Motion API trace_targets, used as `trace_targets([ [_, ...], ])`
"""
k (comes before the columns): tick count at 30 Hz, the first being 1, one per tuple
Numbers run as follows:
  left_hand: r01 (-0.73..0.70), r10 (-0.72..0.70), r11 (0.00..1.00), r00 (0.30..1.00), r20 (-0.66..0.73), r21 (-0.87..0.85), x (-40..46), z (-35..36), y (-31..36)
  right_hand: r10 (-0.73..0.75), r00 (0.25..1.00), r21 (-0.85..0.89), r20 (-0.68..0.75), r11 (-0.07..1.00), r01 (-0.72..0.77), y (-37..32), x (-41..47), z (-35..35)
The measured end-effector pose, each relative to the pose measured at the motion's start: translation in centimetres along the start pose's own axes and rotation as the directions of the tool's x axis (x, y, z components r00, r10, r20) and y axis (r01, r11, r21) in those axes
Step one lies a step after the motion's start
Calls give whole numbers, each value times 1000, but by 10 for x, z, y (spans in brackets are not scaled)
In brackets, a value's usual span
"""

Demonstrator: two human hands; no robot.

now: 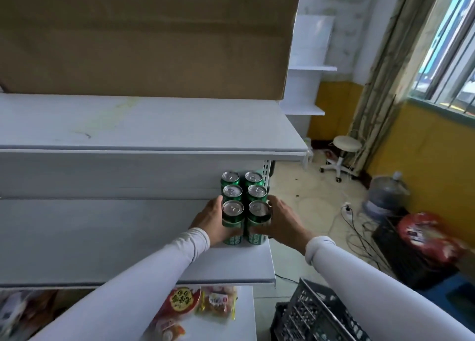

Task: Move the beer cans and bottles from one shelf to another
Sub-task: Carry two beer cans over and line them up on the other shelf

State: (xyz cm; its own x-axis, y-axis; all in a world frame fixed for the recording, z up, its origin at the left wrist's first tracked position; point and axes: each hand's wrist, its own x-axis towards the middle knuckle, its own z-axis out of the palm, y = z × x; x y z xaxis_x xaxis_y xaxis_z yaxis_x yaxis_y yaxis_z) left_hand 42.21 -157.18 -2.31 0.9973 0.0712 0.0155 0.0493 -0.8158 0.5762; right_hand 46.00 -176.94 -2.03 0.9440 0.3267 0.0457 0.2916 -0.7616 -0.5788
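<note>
Several green beer cans [244,196] with silver tops stand in two rows at the right end of a white middle shelf [102,238]. My left hand [209,219] wraps the left side of the front left can [232,212]. My right hand [279,222] wraps the right side of the front right can [258,210]. Both front cans rest upright on the shelf, side by side and touching. Both of my arms are in white sleeves. No bottles are visible.
A bare white shelf [154,124] lies above, backed by brown cardboard [144,37]. Snack packets [198,304] lie on the shelf below. A dark plastic crate [313,315] sits on the floor at lower right. Farther right are a stool [344,150], a water jug [385,194] and cables.
</note>
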Motion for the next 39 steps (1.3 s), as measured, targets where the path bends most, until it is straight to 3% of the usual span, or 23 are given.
trace_targets([
  [6,-17,-10,964,995,98,267,-14,-50,-12,-203,978,-193,42,959,207,-37,13,-45],
  [10,60,-99,937,990,97,345,-50,-87,-41,-306,931,-274,200,895,353,-104,45,-20],
  [18,379,-348,863,925,-151,336,-170,-216,-200,-554,705,-186,443,712,677,-317,70,119],
  [24,578,-493,778,804,-332,246,-297,-339,-340,-746,459,-80,483,484,871,-534,36,248],
  [28,702,-594,686,692,-410,192,-391,-418,-418,-790,313,7,527,372,928,-665,-4,331],
  [37,866,-734,500,428,-528,6,-508,-505,-552,-803,157,195,575,322,926,-840,-33,481],
  [39,883,-758,469,408,-509,9,-520,-522,-588,-807,130,221,576,307,926,-874,-32,518],
])
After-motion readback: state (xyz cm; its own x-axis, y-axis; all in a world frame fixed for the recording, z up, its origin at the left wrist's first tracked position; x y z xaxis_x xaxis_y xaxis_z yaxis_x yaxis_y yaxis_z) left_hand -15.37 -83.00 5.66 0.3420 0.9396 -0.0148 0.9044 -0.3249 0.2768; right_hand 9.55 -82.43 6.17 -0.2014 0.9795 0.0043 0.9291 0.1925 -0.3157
